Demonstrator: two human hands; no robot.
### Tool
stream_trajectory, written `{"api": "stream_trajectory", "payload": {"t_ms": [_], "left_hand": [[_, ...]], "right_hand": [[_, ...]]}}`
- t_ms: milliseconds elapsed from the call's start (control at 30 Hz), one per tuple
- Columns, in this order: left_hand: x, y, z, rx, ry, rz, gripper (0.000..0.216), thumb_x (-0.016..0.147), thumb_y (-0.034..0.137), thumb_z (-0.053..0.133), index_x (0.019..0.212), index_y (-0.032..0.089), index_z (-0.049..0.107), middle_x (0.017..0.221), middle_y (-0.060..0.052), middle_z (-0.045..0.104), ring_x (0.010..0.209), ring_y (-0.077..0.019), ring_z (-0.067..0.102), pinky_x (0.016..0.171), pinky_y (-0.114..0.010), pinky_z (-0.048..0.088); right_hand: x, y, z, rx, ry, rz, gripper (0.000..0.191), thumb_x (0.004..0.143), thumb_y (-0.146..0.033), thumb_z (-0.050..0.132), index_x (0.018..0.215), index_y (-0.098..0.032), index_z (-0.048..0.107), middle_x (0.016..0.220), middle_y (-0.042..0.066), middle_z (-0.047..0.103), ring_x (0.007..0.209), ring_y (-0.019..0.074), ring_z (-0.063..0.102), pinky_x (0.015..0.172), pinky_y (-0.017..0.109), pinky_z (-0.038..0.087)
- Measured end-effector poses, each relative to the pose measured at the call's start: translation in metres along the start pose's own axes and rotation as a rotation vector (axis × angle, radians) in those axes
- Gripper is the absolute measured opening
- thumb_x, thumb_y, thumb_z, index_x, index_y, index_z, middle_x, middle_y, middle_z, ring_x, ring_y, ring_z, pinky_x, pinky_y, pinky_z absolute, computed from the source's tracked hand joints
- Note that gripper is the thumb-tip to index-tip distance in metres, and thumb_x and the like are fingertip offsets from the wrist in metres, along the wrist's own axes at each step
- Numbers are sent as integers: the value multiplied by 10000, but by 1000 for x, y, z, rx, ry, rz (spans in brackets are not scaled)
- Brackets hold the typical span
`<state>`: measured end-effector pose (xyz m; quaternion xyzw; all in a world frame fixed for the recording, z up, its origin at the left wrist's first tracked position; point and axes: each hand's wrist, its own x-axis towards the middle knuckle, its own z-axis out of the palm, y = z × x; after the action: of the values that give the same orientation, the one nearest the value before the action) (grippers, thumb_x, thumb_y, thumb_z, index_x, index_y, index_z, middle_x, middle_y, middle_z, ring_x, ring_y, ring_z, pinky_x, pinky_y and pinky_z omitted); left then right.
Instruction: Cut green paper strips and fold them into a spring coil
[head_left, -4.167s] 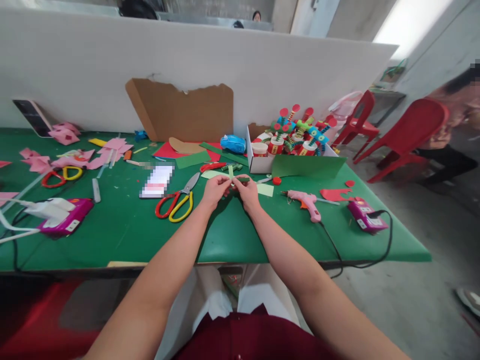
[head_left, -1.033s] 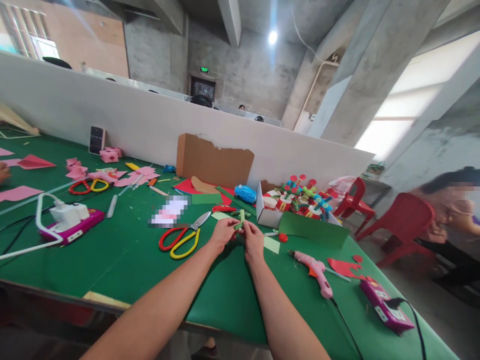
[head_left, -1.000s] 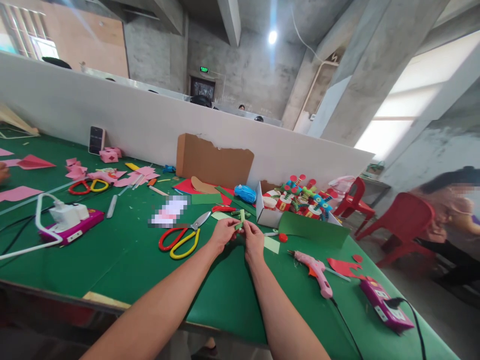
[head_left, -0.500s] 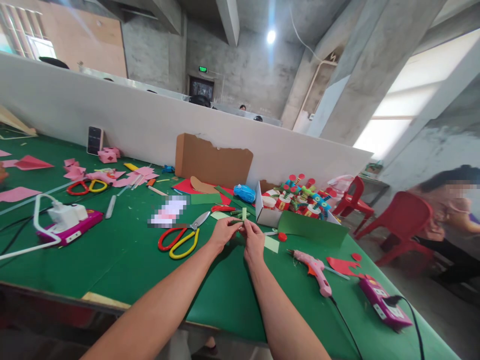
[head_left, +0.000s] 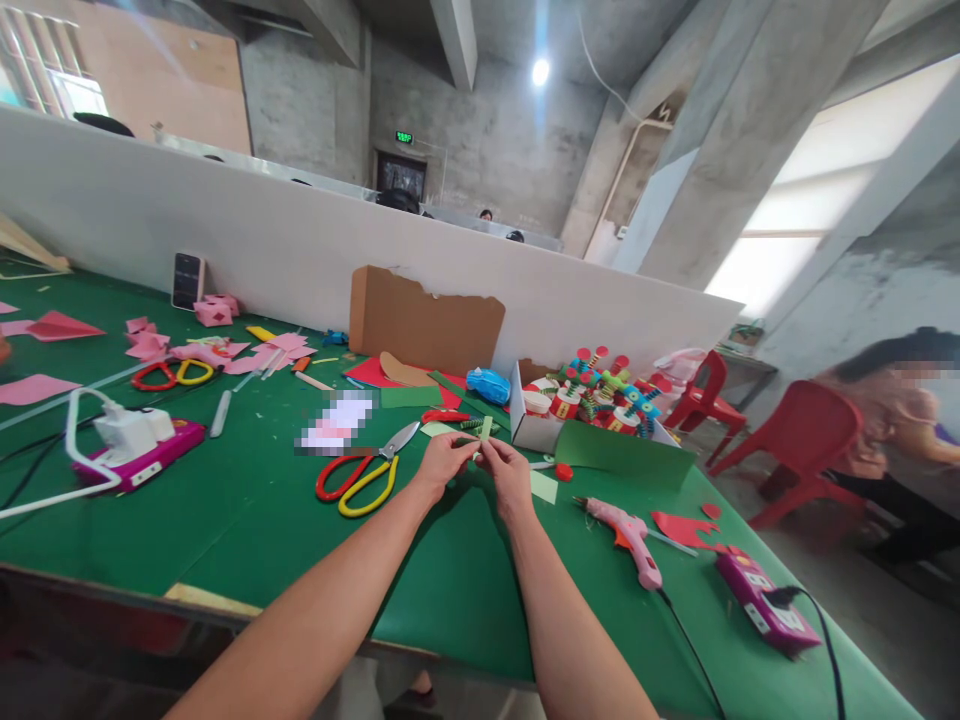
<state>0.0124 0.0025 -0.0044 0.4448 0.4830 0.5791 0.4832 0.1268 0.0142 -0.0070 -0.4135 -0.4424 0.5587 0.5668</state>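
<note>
Fingertips of my left hand [head_left: 444, 465] and my right hand [head_left: 506, 470] meet over the middle of the green table, pinching a light green paper strip [head_left: 486, 428] whose end sticks up between them. The strip's lower part is hidden by my fingers. Just left of my left hand lie large scissors [head_left: 365, 473] with one red and one yellow handle. A pale green paper piece [head_left: 544, 486] rests beside my right hand. Behind my hands are red-handled pliers [head_left: 444, 416] and a small green folded paper spring [head_left: 472, 424].
A white box [head_left: 538, 432] of colourful paper figures stands behind a dark green sheet [head_left: 622, 458]. To the right are a pink glue gun [head_left: 630, 540], red paper scraps [head_left: 681, 530] and a purple power strip [head_left: 769, 605]. Another power strip [head_left: 142, 455] lies left, with white cables.
Both hands stay close together, with slight shifts of the fingers. The upright end of the strip now leans a little and sits slightly lower.
</note>
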Motion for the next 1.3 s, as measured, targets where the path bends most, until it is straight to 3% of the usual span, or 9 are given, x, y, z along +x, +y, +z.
{"api": "stream_trajectory", "payload": {"t_ms": [233,533,800,1000,1167,1300], "left_hand": [[0,2,-1,-1,73,-9,175,643,312,673,693,150,628,485,49,521,405,-72,413,411,-196,298],[0,0,-1,24,65,-3,158,652,312,658,666,160,617,484,49,519,406,-69,416,412,-193,305],[-1,5,-3,23,82,-12,180,642,327,669,677,158,619,447,61,491,396,-71,411,411,-197,314],[1,2,-3,-73,101,-3,305,640,418,685,618,166,514,475,56,493,397,-61,413,408,-193,316],[0,0,-1,-75,46,-35,365,601,438,740,758,154,575,512,53,527,400,-64,423,403,-193,302],[-1,-1,0,-18,12,-11,367,586,452,740,734,157,578,518,61,517,400,-57,405,404,-197,292]], "right_hand": [[0,2,2,70,28,66,285,498,-330,817,710,-170,716,592,-17,673,564,134,598,660,293,519],[3,5,0,100,9,80,274,471,-311,836,615,-161,657,524,-30,624,510,96,561,579,238,495],[2,6,-1,174,-83,152,307,480,-322,843,670,-159,666,566,-2,658,548,135,618,608,287,534],[1,5,1,188,-41,133,335,459,-279,853,672,-169,619,595,-3,679,555,137,638,621,281,544],[1,5,1,231,-4,130,348,476,-268,851,678,-181,582,637,13,695,564,141,646,606,275,538],[0,7,1,199,7,114,318,494,-274,841,681,-183,600,588,-35,640,528,110,601,572,247,516]]}}
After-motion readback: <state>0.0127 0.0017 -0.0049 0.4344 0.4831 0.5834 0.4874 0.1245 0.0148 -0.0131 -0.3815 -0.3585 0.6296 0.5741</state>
